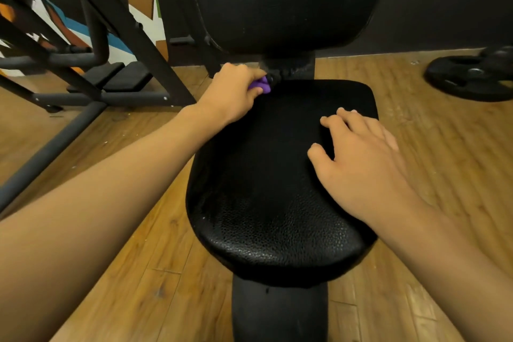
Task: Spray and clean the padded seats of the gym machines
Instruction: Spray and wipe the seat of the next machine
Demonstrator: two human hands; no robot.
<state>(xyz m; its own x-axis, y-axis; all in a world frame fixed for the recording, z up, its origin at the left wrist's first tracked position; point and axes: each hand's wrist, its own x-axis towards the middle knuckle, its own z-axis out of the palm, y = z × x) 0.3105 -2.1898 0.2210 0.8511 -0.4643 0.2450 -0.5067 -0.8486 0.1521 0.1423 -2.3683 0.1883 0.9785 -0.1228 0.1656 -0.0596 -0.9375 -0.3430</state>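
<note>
Wood-plank gym floor [416, 175], dark wall behind, painted mural far left. Black padded seat [263, 197] sits centre frame, with its backrest [283, 0] upright at the far edge.

Left hand [233, 91]: fingers curled, pinching a bunched purple cloth [261, 86] at the seat's far-left corner, right against the support post [294, 66] that joins seat and backrest. Most of the cloth is hidden in the fist.

Right hand [361, 158]: flat, fingers spread, holding nothing. It rests on the seat's right side toward the far edge and looks like bracing.

No spray bottle in view. Can't tell whether the seat is wet; the sheen could just be the vinyl.

Step, as I read it: wipe phase, working the back corner and seam by the post.

Next move probably calls for dragging the cloth across the far edge and then toward the near edge. The right hand has to lift off or shift so that side gets covered. Backrest looks like a later target.

Other machine frame [133, 44] to the left, weight plate [469, 75] on the floor far right, both well apart from the seat.
</note>
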